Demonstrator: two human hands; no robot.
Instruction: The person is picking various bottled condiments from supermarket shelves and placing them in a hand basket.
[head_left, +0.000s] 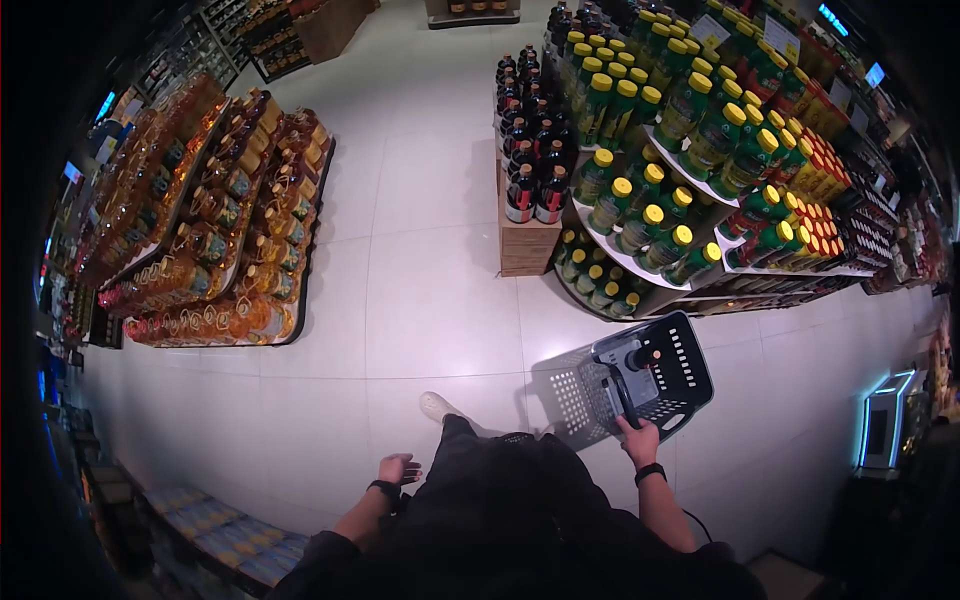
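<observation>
My right hand (640, 441) is wrapped round the black handle of a dark shopping basket (690, 345), which hangs at my right side above the floor. Inside the basket a dark item with an orange-brown top (648, 357) shows, partly hidden; its kind I cannot make out. My left hand (401, 468) hangs at my left side with its fingers loosely apart and nothing in it. Dark bands circle both wrists.
Tiered shelves of yellow-capped green bottles (640, 230) stand ahead right, beside a wooden stand (528, 248) of dark bottles (535, 180). Large amber oil bottles (240, 235) fill a display at left. Pale tiled floor (420, 200) runs between. Flat packs (215, 525) lie low at left.
</observation>
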